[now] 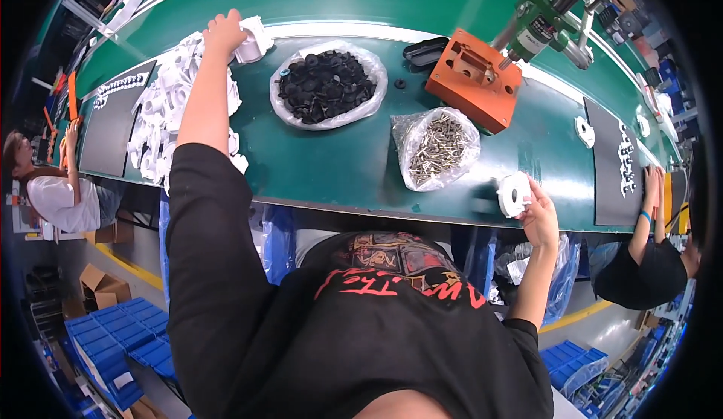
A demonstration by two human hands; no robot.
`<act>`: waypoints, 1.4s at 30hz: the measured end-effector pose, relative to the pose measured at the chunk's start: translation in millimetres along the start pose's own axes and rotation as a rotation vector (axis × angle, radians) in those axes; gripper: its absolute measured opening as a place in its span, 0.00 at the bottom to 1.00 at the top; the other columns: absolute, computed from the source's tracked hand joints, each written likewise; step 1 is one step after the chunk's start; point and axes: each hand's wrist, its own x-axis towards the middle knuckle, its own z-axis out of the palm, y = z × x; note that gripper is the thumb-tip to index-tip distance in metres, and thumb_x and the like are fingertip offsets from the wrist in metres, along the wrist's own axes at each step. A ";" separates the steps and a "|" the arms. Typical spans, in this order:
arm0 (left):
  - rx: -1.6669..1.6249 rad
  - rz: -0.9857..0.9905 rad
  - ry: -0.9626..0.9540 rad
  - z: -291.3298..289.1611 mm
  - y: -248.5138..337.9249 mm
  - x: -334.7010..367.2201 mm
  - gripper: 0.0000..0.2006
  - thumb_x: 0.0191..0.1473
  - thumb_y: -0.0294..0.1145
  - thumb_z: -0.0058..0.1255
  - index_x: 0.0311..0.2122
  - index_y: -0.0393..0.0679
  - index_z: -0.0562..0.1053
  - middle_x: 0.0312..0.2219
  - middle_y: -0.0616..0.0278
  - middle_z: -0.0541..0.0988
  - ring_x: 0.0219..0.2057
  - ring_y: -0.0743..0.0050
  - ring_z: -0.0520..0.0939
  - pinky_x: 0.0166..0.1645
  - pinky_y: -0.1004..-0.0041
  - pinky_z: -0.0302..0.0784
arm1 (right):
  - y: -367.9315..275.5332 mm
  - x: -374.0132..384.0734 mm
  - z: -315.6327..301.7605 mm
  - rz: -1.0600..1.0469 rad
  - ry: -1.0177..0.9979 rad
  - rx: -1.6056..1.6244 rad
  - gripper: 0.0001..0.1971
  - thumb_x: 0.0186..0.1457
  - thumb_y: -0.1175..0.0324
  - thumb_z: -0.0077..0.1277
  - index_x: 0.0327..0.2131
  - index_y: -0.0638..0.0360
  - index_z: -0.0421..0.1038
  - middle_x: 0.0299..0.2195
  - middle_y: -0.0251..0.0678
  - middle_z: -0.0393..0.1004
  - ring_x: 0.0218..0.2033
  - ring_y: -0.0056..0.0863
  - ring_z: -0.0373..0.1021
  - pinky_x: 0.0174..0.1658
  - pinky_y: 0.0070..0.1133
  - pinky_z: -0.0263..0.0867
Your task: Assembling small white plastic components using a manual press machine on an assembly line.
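Observation:
My left hand (pixel 224 36) is stretched out to the far end of a heap of white plastic parts (pixel 162 110). Its fingers are curled against a larger white plastic part (pixel 257 42), and some of the fingertips are hidden. Near the bench's front edge on the right, my right hand (pixel 539 219) pinches a round white plastic part (pixel 513 195) with a hole in its middle. Between the hands stand a clear bag of black caps (pixel 327 87) and a smaller clear bag of metal screws (pixel 438 150).
An orange fixture block (pixel 474 80) stands under a green press (pixel 536 35). A black case (pixel 425 53) lies beside it. Dark mats (pixel 113 129) with small parts lie at both ends of the green bench (pixel 331 170). Co-workers sit left (pixel 64 197) and right (pixel 640 268).

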 end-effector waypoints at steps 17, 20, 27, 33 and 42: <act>-1.033 0.269 -0.065 -122.2 35.3 -100.9 0.16 0.52 0.44 0.51 0.32 0.38 0.73 0.26 0.65 0.75 0.27 0.81 0.72 0.34 0.79 0.66 | -34.6 9.7 103.2 -0.196 -0.387 0.482 0.22 0.54 0.71 0.44 0.52 0.66 0.57 0.45 0.40 0.68 0.46 0.32 0.67 0.48 0.31 0.64; -1.634 0.085 -0.048 -136.8 105.6 -161.3 0.15 0.58 0.40 0.44 0.33 0.36 0.73 0.22 0.70 0.73 0.23 0.90 0.66 0.27 0.85 0.61 | -41.7 12.5 145.4 -0.220 -0.424 0.547 0.21 0.54 0.71 0.45 0.52 0.63 0.58 0.45 0.38 0.69 0.49 0.34 0.65 0.53 0.35 0.59; -1.864 0.281 0.308 -142.2 206.3 -255.0 0.11 0.59 0.30 0.40 0.37 0.30 0.69 0.33 0.63 0.74 0.23 0.92 0.65 0.28 0.87 0.62 | -32.6 13.7 219.0 -0.093 -0.481 0.593 0.20 0.54 0.70 0.46 0.51 0.60 0.60 0.46 0.33 0.69 0.48 0.26 0.65 0.51 0.29 0.59; -1.921 0.412 0.172 -140.3 220.2 -270.7 0.13 0.60 0.32 0.36 0.27 0.35 0.64 0.44 0.49 0.73 0.40 0.77 0.73 0.46 0.77 0.67 | -33.3 6.7 219.1 -0.162 -0.451 0.645 0.20 0.55 0.68 0.46 0.51 0.59 0.60 0.47 0.34 0.68 0.47 0.25 0.65 0.48 0.26 0.62; -2.015 0.489 0.137 -145.3 217.7 -282.2 0.10 0.59 0.32 0.40 0.29 0.35 0.64 0.47 0.41 0.69 0.45 0.68 0.72 0.48 0.72 0.68 | -29.8 2.2 218.7 -0.190 -0.464 0.613 0.20 0.55 0.70 0.46 0.51 0.60 0.59 0.45 0.36 0.69 0.41 0.26 0.69 0.40 0.22 0.67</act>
